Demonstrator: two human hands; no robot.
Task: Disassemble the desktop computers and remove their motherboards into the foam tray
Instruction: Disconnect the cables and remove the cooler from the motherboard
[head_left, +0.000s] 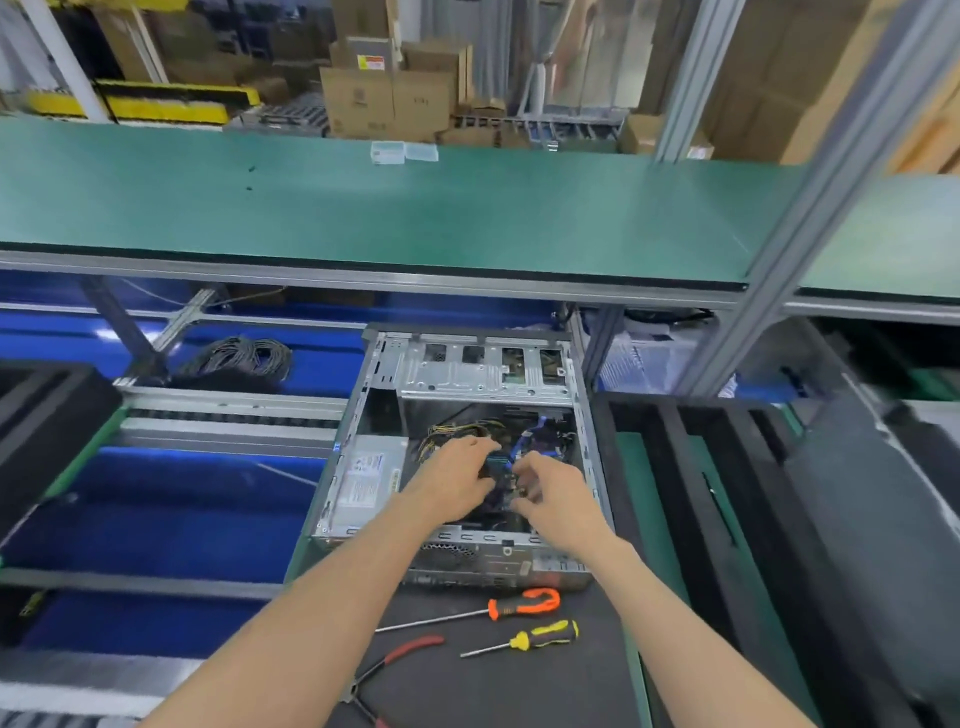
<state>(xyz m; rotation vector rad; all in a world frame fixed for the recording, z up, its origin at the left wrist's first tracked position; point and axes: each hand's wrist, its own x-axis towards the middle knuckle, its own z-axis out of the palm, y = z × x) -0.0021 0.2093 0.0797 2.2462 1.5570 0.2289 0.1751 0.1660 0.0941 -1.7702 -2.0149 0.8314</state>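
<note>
1. Nearest you, the pliers (395, 670), the yellow-handled screwdriver (524, 640) and the orange-handled screwdriver (485, 609) lie loose on the dark mat, right under your forearms. Drag an elbow back and one could roll off.
2. Both hands are down inside the open computer case (467, 441). Your left hand (452, 480) has curled fingers over a dark part; whether it truly grips, I cannot tell. Your right hand (550, 493) pinches something small at the motherboard (514, 457).
3. The motherboard is in the case, not yet out, with yellow cables (457, 434) bunched just behind your fingers. My read: lift with a lead attached and you will strain a connector or flex the board.
4. Bare sheet-metal rims ring your wrists, and the drive cage (483, 371) overhangs the far end, so come up straight.
5. The foam tray (727, 499) sits just right of the case, slots open.
</note>
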